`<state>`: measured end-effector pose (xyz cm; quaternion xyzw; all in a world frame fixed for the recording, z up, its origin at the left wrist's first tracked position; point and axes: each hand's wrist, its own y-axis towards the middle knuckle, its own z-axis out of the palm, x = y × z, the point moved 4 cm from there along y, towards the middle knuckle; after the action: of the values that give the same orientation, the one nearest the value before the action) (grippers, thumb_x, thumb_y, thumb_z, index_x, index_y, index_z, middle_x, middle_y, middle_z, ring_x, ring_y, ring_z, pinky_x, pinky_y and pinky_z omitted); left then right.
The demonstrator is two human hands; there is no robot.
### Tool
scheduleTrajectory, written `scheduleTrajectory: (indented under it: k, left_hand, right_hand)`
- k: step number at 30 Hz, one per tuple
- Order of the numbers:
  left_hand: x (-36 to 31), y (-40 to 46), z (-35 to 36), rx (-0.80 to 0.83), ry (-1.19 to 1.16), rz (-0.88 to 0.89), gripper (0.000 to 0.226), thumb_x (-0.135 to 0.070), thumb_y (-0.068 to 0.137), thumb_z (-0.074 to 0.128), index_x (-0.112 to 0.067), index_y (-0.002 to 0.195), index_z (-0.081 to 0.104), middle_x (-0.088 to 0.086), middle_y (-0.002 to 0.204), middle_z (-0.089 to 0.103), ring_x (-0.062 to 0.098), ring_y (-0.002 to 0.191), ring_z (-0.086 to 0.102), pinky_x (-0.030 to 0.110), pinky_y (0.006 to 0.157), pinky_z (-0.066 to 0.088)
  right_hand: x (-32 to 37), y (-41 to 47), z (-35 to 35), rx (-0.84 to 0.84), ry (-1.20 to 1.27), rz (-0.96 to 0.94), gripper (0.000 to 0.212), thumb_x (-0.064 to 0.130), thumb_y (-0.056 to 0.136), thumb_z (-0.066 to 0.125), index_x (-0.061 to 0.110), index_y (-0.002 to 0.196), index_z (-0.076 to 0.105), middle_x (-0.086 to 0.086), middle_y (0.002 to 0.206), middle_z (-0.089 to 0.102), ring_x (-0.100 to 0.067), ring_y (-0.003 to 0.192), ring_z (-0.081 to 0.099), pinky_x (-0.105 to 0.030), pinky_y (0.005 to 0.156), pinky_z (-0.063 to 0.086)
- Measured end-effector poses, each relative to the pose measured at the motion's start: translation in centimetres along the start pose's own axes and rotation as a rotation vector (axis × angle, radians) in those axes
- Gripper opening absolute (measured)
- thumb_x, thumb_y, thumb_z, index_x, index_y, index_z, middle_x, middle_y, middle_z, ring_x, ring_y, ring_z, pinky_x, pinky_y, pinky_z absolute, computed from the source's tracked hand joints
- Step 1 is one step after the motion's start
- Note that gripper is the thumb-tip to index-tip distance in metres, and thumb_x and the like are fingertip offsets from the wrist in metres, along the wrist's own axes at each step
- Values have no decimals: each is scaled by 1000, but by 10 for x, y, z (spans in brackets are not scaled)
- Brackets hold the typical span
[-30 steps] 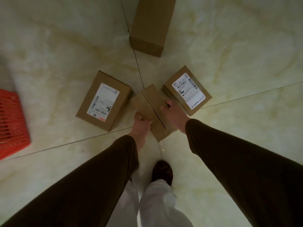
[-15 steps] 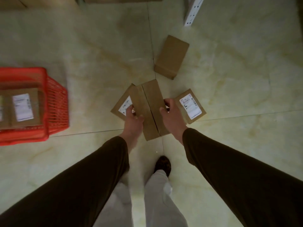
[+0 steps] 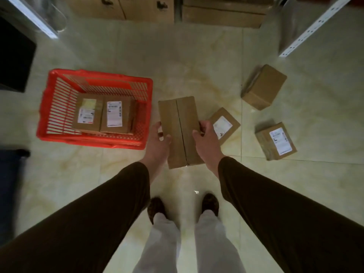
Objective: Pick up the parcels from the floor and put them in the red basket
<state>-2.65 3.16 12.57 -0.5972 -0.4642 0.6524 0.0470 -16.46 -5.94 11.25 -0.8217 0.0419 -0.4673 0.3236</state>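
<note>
I hold a plain brown parcel (image 3: pixel 180 131) in the air in front of me, its taped seam facing up. My left hand (image 3: pixel 157 141) grips its left side and my right hand (image 3: pixel 206 140) grips its right side. The red basket (image 3: pixel 94 139) stands on the floor just left of the parcel and holds two labelled parcels (image 3: pixel 104 115) side by side. Three more parcels lie on the floor to the right: a labelled one (image 3: pixel 226 125) partly behind my right hand, another labelled one (image 3: pixel 275 140), and a plain one (image 3: pixel 264 86) farther off.
Large cardboard boxes (image 3: pixel 222 12) line the far wall. White metal shelf posts (image 3: pixel 307 30) stand at the right and another post (image 3: pixel 33 20) at the upper left. A dark object (image 3: pixel 13 56) sits at the left edge. My feet (image 3: pixel 183 207) stand on pale floor tiles.
I have straightened up and lifted the parcel off the floor with both hands. The view has swung so the red basket now lies just left of the parcel.
</note>
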Motion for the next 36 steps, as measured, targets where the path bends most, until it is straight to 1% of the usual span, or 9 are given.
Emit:
scheduleTrajectory:
  k: [5,11,13,15,19,25,28,31,36]
  left_hand:
    - [-6,11,-59,-31,-43,-38,52,-9,104,46,-29,151,37,0,145,51,15,117,54,34,92,46]
    - [-6,36,-119,-66,-49,-55,51,-10,104,47,-26,152,38,4,145,54,26,128,53,48,107,45]
    - [-2,45,-139,-64,-48,-82,47,-13,105,46,-24,151,43,4,144,55,27,129,53,50,108,44]
    - [3,56,-160,-41,-46,-111,43,-16,106,46,-22,148,47,2,141,58,25,126,56,40,98,49]
    - [9,82,-203,-20,-45,-109,37,-14,105,47,-17,141,56,-1,125,66,12,106,64,16,63,50]
    - [7,115,-258,44,59,-83,45,-19,106,49,-22,150,45,-28,93,47,-26,63,55,-1,42,38]
    - [13,140,-268,103,35,-133,42,-23,106,48,-30,147,48,-15,111,62,-4,93,67,15,56,53]
    - [17,160,-264,133,8,-194,47,-27,104,52,-40,148,44,-6,136,58,19,115,60,36,82,53]
    - [23,193,-258,187,-12,-265,48,-30,101,59,-46,144,45,-4,131,61,19,107,64,32,67,57]
  right_hand:
    - [27,0,54,59,-20,3,21,24,105,54,36,118,44,28,99,52,6,87,53,-17,66,39]
    - [53,7,114,107,-31,19,21,24,104,53,36,118,44,11,116,60,-11,96,63,-33,83,52]
    - [59,7,137,100,-25,31,20,23,104,53,36,118,44,10,116,60,-9,95,63,-28,78,51]
    - [64,7,159,93,-16,38,20,24,104,52,35,119,46,10,116,61,-3,92,61,-22,71,48]
    - [78,10,206,71,-2,90,32,25,105,50,24,137,46,0,134,62,-21,113,63,-38,92,56]
    - [87,23,265,0,144,222,22,26,106,48,31,128,46,11,113,59,-17,103,60,-29,75,50]
    - [83,35,281,-10,189,275,28,24,107,46,29,134,46,9,117,58,-22,112,60,-44,95,56]
    - [77,47,289,-25,276,332,37,17,107,43,22,144,43,2,130,58,-24,118,59,-45,100,55]
    - [62,78,294,-12,328,392,40,11,105,45,18,144,45,-3,133,59,-30,122,59,-48,100,55]
